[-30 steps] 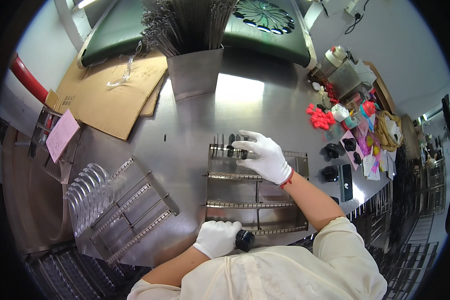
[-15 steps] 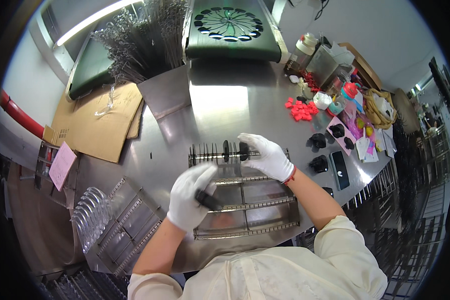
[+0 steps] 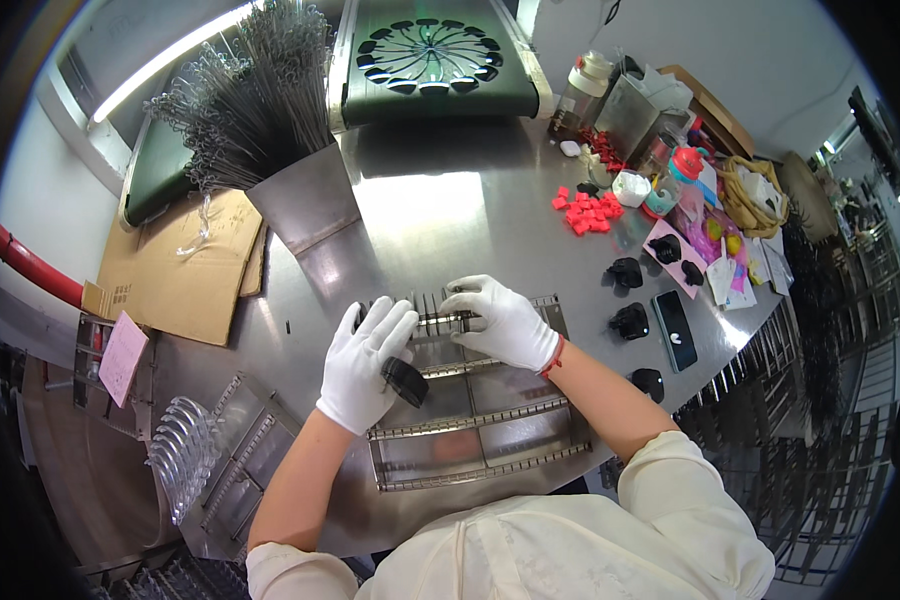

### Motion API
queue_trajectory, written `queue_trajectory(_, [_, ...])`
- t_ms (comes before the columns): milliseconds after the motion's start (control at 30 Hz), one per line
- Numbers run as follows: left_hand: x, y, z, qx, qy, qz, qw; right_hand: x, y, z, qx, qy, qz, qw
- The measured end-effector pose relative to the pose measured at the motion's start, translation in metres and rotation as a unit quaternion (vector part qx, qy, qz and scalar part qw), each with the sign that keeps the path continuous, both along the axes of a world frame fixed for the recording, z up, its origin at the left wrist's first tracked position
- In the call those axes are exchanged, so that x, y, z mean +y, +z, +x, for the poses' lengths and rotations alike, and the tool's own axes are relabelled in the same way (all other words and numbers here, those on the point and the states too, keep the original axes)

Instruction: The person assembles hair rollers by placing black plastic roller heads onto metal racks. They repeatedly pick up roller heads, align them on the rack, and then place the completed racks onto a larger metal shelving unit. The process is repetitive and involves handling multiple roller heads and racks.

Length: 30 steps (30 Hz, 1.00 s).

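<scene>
My left hand [image 3: 363,368], in a white glove, is over the left end of a metal slotted rack [image 3: 485,448]. A black curved plastic piece [image 3: 405,382] is held against its palm below the thumb, while the other fingers stretch toward the rack's far row. My right hand [image 3: 502,322], also gloved, has its fingers curled at that far row. Whatever lies between those fingertips is hidden. Several thin dark pieces [image 3: 428,303] stand upright in the slots between the two hands.
At left are another slotted rack [image 3: 232,468] with clear curved pieces [image 3: 183,455] and flat cardboard [image 3: 175,270]. A metal bin [image 3: 308,200] holds many wire hooks. Black parts [image 3: 628,321], a phone [image 3: 675,331] and red blocks [image 3: 587,210] lie right. A conveyor [image 3: 430,105] is beyond.
My left hand has moved up and left toward the rack's far row, its fingers spreading. My right hand has shifted slightly left along that row; the black discs seen there are now hidden or gone.
</scene>
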<state>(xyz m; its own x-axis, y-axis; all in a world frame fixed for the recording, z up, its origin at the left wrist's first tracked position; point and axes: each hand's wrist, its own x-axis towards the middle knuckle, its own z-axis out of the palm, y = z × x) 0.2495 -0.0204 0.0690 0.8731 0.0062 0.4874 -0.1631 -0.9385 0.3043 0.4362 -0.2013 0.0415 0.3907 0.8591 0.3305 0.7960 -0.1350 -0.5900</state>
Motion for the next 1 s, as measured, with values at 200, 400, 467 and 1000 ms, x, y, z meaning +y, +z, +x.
queue_trajectory(200, [-0.015, -0.004, -0.02, -0.058, 0.065, -0.169, 0.982, 0.003, -0.003, 0.004, 0.039, 0.039, 0.039, 0.998])
queue_trajectory(400, [-0.022, -0.029, -0.045, -0.061, 0.085, -0.326, 0.94, -0.006, 0.005, 0.008, 0.068, 0.006, -0.05, 0.996])
queue_trajectory(467, [-0.022, -0.036, -0.052, -0.058, 0.087, -0.384, 0.917, -0.01, 0.003, 0.003, 0.081, -0.015, 0.016, 0.996])
queue_trajectory(1000, [-0.057, -0.022, -0.042, 0.216, -0.044, -0.594, 0.774, -0.036, 0.051, -0.062, 0.202, 0.052, 0.085, 0.974])
